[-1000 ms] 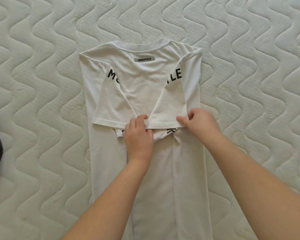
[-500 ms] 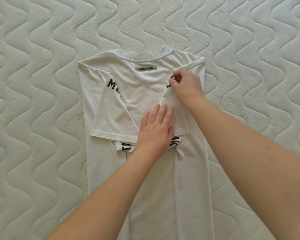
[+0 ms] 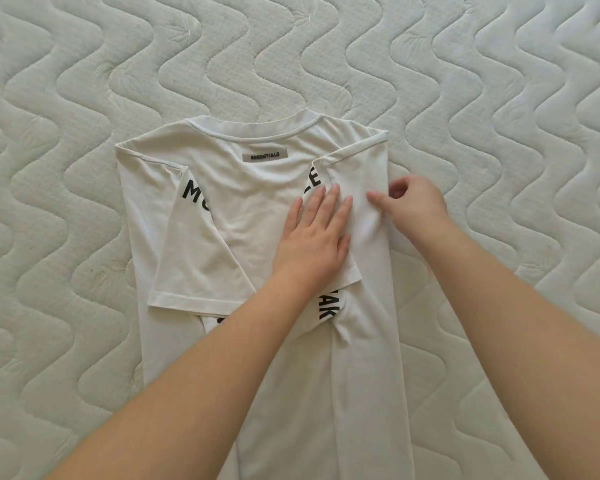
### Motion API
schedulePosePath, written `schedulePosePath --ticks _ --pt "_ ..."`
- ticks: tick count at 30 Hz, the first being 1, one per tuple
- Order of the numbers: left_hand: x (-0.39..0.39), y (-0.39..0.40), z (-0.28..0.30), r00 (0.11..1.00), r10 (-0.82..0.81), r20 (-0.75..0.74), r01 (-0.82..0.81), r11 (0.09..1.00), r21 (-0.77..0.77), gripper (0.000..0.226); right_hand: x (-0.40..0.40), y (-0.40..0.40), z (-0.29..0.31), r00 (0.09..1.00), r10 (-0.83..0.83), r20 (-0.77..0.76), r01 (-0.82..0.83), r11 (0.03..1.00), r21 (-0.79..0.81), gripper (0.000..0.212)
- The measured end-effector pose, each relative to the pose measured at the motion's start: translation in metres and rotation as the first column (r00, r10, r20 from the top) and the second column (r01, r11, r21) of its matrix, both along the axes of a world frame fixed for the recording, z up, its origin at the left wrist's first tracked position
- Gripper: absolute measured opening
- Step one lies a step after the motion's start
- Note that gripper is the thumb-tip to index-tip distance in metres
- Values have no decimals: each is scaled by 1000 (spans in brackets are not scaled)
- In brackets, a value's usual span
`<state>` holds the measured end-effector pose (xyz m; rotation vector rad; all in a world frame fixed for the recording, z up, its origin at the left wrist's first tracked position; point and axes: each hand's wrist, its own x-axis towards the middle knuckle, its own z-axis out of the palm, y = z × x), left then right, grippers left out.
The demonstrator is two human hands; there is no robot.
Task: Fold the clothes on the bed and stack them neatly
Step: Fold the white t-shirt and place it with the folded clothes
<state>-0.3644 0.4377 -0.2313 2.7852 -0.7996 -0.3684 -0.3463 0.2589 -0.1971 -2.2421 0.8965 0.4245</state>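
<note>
Head view: a white shirt [image 3: 257, 202] is lying back-up on the quilted bed [image 3: 84, 98], its collar pointing to 12 o'clock and its body running down toward 6 o'clock, out of the bottom of the frame. Both sides are folded in toward the middle, so the shirt is forming a long narrow strip. A grey label [image 3: 265, 156] is sitting just below the collar, and black letters are showing beside each folded sleeve and near the left wrist.

The left sleeve [image 3: 191, 258] is lying flat at 9 o'clock from the shirt's middle. The left hand [image 3: 316, 240] is pressing flat on the shirt's centre, fingers straight and slightly spread, pointing toward 12 o'clock, with its edge touching the right sleeve [image 3: 357, 188].

The right hand [image 3: 413, 202] is resting at 3 o'clock from the left hand, at the shirt's right edge. Its fingers are curled, the forefinger reaching toward 9 o'clock onto the sleeve cloth; whether it is pinching the cloth or only touching it cannot be told.
</note>
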Motion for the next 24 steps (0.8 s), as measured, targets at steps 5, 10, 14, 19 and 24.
schedulePosePath --ticks 5,10,14,19,24 --pt "4 4 -16 997 -14 72 13 1000 18 63 26 -4 2 999 42 19 -37 978 -203 17" --pt "7 3 -27 994 15 110 -14 1000 -14 69 64 -10 -3 993 -61 103 63 998 -11 34" --pt "6 7 -30 990 47 134 -38 997 -70 69 82 -17 -7 991 -116 72 116 993 -7 9" --pt "9 8 -34 986 60 154 -49 996 -70 70 80 -13 -18 986 -125 112 143 976 -166 14" --pt "10 5 -39 991 59 124 -59 998 -4 74 77 -5 -21 964 17 266 81 932 -354 32"
